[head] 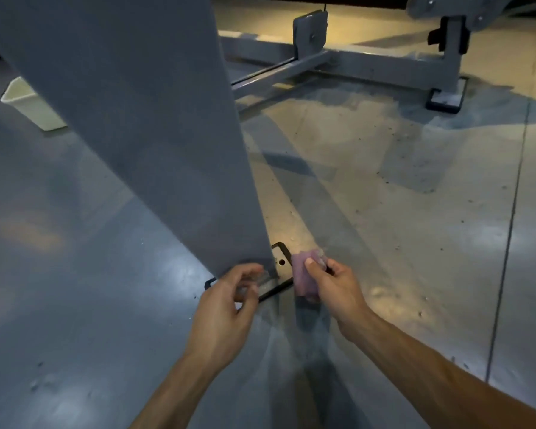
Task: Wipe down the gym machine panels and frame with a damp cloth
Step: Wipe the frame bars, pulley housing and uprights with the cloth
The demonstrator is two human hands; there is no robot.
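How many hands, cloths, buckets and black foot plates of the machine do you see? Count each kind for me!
Hands: 2, the left hand and the right hand
Cloths: 1, the pink cloth in the right hand
Buckets: 1, the white bucket
Black foot plates: 2, the near foot plate and the far foot plate
Total: 6

The panel [136,119] stands on a base plate [280,261] on the floor [384,212]. Left hand [229,301] is just before the plate; right hand [331,286], just right of it, holds the cloth [302,274]. A bin [33,105] lies behind the panel's left side; the frame [369,63] lies behind it to the right.
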